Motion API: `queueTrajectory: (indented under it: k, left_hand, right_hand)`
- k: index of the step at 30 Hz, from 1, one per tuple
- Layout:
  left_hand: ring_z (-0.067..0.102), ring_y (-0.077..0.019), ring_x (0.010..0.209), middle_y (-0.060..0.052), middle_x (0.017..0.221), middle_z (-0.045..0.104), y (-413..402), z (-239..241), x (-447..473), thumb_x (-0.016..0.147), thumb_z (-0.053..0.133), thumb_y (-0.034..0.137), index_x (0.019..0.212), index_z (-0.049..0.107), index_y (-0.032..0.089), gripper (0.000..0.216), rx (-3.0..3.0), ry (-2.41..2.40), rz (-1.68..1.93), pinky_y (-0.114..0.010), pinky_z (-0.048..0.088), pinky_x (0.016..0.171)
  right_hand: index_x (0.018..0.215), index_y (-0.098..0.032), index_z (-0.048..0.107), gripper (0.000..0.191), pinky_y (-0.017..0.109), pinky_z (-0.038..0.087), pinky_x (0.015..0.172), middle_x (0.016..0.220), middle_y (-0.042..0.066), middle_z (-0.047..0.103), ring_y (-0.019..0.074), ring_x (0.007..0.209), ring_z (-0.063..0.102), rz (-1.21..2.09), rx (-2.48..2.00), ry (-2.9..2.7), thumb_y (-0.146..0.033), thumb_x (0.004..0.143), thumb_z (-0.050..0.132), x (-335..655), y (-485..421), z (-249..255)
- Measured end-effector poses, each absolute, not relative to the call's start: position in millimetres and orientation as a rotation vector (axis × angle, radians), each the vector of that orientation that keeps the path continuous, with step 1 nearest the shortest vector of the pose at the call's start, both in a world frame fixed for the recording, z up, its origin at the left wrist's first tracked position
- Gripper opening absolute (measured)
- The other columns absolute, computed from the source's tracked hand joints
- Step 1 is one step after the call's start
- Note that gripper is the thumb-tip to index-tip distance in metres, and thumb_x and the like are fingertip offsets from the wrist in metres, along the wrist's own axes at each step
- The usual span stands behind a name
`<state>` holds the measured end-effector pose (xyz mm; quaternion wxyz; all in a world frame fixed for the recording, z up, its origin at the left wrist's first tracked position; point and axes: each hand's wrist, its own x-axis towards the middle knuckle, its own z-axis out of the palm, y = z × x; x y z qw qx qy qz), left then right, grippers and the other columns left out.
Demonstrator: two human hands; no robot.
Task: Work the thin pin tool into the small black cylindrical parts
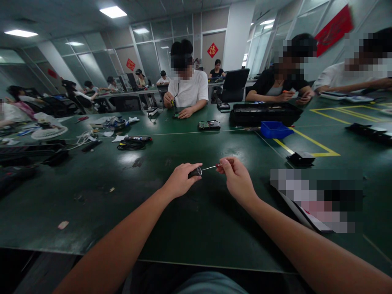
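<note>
My left hand point(181, 179) is closed around a short dark cylinder point(196, 172) with a bright ring at its open end, which faces right. What the cylinder belongs to is hidden by the fingers. In my right hand point(238, 177) is a screwdriver point(210, 168) with a red handle, pinched between thumb and fingers. Its thin metal shaft points left, and the tip reaches the rim of the cylinder; whether it touches I cannot tell. Both hands are held over the green table point(190, 228), near its middle.
A blurred-out booklet or pad point(306, 204) lies right of my right forearm. Farther off are a small black part point(301, 158), a blue scoop-like tray point(275, 129), a long black casing point(265, 113), a circuit-board device point(209, 125) and a coiled black cable point(133, 143). A co-worker point(190, 87) sits opposite.
</note>
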<state>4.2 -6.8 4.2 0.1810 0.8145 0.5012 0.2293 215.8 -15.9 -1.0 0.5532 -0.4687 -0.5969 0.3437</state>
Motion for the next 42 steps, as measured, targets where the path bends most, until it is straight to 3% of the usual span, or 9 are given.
queueTrajectory:
  k: [9,22,30,42]
  left_hand:
    - [0.056,-0.0242,0.108,-0.007,0.111,0.064,-4.2,2.5,3.3,0.092,0.062,0.032,0.142,0.052,0.027,0.051,2.346,1.466,0.579,-0.041,0.042,0.1]
    - [0.056,-0.0237,0.108,-0.006,0.114,0.063,-3.0,0.4,1.3,0.092,0.062,0.028,0.14,0.055,0.029,0.048,2.366,1.407,0.593,-0.042,0.042,0.101]
    - [0.056,-0.0244,0.11,-0.006,0.114,0.064,-1.4,-1.1,-1.2,0.091,0.063,0.028,0.135,0.06,0.028,0.044,2.399,1.407,0.594,-0.044,0.041,0.102]
    - [0.061,-0.0228,0.11,-0.007,0.12,0.066,-0.8,-2.7,0.3,0.089,0.063,0.03,0.126,0.056,0.022,0.039,1.95,1.451,1.015,-0.039,0.046,0.098]
  right_hand:
    - [0.097,-0.022,0.058,0.018,0.035,0.048,0.073,0.083,0.005,0.07,0.0216,0.081,0.068,0.515,-1.207,-1.601,-0.036,0.099,0.046,216.5,-22.0,7.3]
    - [0.099,-0.022,0.058,0.025,0.037,0.05,0.075,0.09,0.005,0.069,0.0214,0.084,0.067,0.721,-1.174,-1.539,-0.044,0.099,0.046,217.9,-20.1,2.3]
    - [0.095,-0.023,0.058,0.021,0.035,0.047,0.07,0.083,0.005,0.07,0.0222,0.079,0.067,0.596,-1.26,-1.643,-0.038,0.099,0.044,217.7,-21.8,9.4]
    - [0.098,-0.023,0.058,0.022,0.036,0.047,0.074,0.086,0.005,0.07,0.0227,0.081,0.067,0.574,-1.286,-1.605,-0.04,0.099,0.044,219.4,-20.9,7.8]
